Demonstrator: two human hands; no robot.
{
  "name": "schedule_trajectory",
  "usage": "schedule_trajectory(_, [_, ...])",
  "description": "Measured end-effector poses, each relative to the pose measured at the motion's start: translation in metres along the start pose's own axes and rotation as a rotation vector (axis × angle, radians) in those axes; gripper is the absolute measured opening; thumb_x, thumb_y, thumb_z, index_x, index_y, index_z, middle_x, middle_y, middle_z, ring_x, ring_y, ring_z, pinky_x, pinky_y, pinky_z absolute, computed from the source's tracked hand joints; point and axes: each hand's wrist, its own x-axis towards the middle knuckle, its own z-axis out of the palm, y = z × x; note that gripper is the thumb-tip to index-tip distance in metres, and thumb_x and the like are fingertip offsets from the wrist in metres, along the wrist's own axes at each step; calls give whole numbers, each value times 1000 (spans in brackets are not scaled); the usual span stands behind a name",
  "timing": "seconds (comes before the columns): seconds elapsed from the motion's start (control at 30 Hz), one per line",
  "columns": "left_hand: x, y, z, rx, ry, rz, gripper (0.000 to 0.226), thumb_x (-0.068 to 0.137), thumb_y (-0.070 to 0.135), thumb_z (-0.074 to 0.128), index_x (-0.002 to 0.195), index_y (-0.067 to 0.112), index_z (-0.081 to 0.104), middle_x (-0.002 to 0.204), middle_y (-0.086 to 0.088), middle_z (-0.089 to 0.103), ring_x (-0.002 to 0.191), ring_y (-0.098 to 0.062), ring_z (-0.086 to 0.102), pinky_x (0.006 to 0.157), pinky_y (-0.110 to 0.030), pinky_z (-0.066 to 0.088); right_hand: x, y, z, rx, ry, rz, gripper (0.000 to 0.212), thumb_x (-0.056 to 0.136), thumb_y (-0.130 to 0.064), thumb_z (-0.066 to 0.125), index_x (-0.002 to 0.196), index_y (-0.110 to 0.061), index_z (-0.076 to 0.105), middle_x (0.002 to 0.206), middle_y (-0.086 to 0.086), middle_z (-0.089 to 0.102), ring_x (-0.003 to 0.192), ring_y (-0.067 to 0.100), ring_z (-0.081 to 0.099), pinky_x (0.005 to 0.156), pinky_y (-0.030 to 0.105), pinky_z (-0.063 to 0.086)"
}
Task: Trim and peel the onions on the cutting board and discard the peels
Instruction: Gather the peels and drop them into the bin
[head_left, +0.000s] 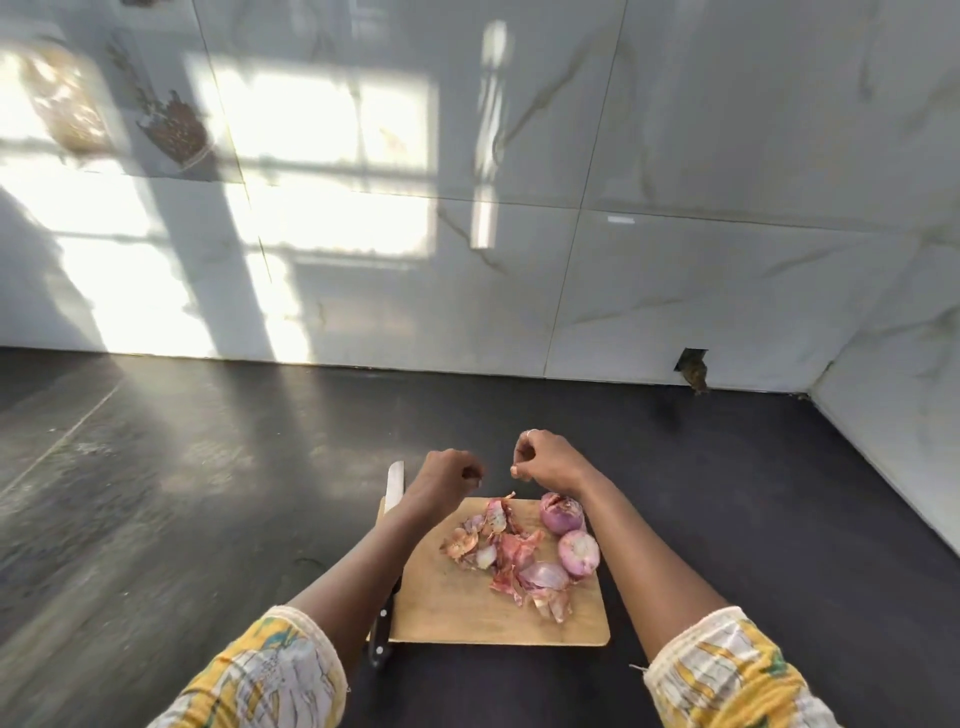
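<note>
Two peeled onions (570, 535) sit at the right side of the cutting board (467, 613), touching a loose heap of peels (511, 558) in the middle. Both the left hand (447, 475) and the right hand (545, 460) hover over the far edge with fingers curled in; I cannot tell whether either pinches a scrap. The knife (396, 488) lies along the left edge under the left forearm, so a careless sweep for the peels could knock it or roll an onion off
</note>
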Motion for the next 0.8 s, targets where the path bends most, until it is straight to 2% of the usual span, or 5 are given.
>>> schedule_trajectory(0.2, [-28,2,10,27,-29,99,26,82,-1,54,99,11,72,98,-4,72,92,-18,65,74,-15,40,-20,0,19,-19,49,-28,12,82,-5,66,90,-12,71,86,4,69,66,10,61,62,16,47])
schedule_trajectory(0.37, [-40,-10,14,-99,120,-21,21,77,-1,62,90,11,73,88,-7,73,83,-19,67,74,-24,49,-29,5,34,-81,115,-34,8,78,-10,72,86,-10,74,93,6,70,85,15,64,70,20,45])
schedule_trajectory(0.5, [-45,-11,18,-218,151,-116,10,77,10,69,87,10,72,82,-8,72,81,-22,67,74,-29,51,-35,-4,46,-35,106,-73,25,95,-19,54,114,-6,62,119,10,60,111,22,56,91,25,40])
schedule_trajectory(0.6, [-46,-11,22,-176,177,-122,19,90,14,53,100,8,68,99,-11,70,94,-25,62,76,-27,42,-38,-8,59,-95,17,-111,32,100,-21,40,118,-3,60,122,16,59,115,28,53,96,33,39])
schedule_trajectory(0.8, [-51,-11,31,-283,125,-188,40,99,29,31,121,5,55,126,-14,56,120,-27,47,102,-35,33,-53,4,71,-45,72,-148,32,95,-23,44,118,-18,65,117,4,67,110,20,60,93,38,47])
